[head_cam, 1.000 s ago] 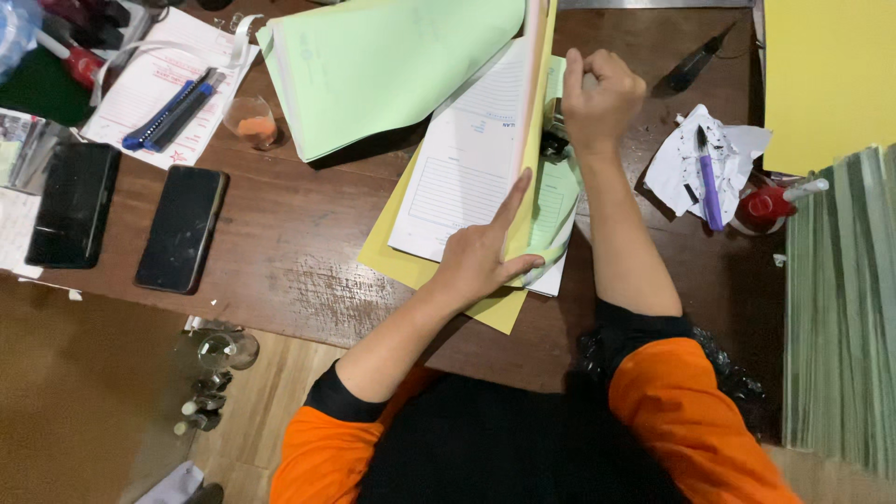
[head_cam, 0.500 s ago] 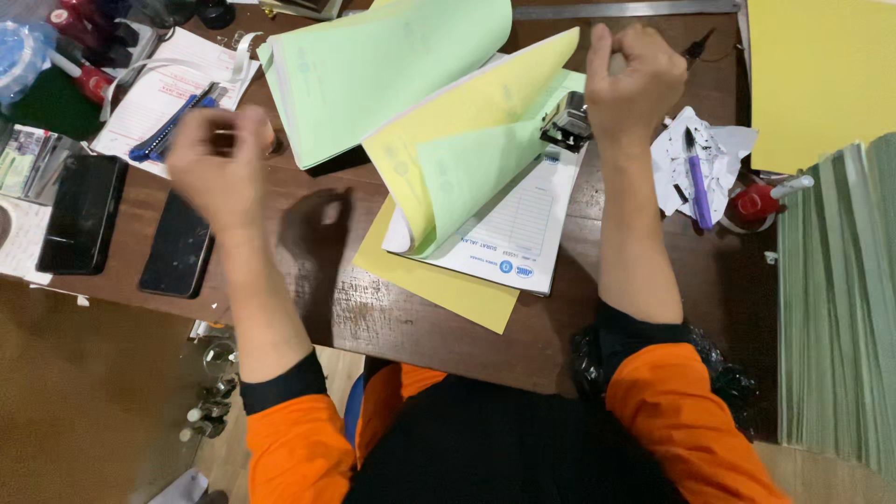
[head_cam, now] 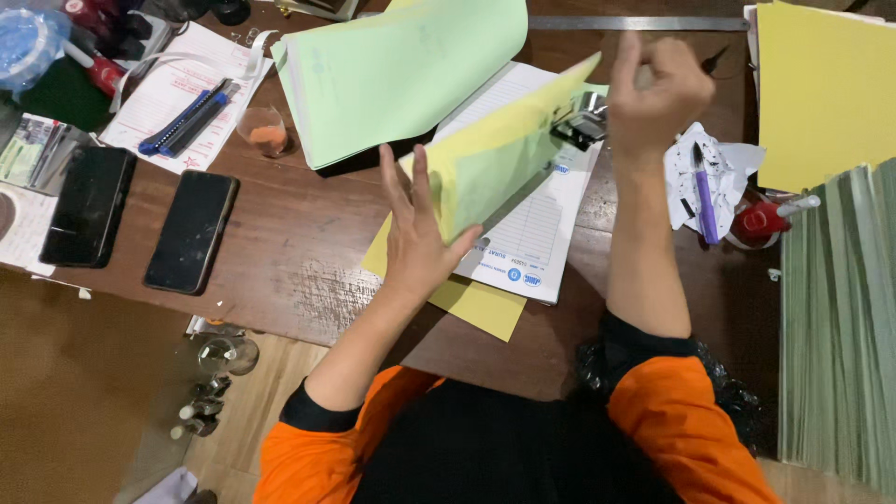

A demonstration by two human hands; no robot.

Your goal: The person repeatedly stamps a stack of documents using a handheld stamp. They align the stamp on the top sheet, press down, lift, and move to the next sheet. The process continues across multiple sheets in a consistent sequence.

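A form pad lies open on the brown wooden table with a loose yellow sheet under it. My left hand holds up a lifted yellow page backed by a green one, thumb hooked over the lower edge and fingers spread upward. My right hand is a closed fist at the pad's top right corner, gripping a black and silver stamp that rests on the white page. A thick green sheaf is folded back above the pad.
Two dark phones lie at the left. Further back are a blue utility knife and a small glass. Right of my arm lie crumpled paper, a purple pen, a red bottle, stacked green paper and yellow sheets.
My left hand left the pad, swung out to the left over the phones, then came back and caught the yellow page. My right hand stayed closed at the stamp.
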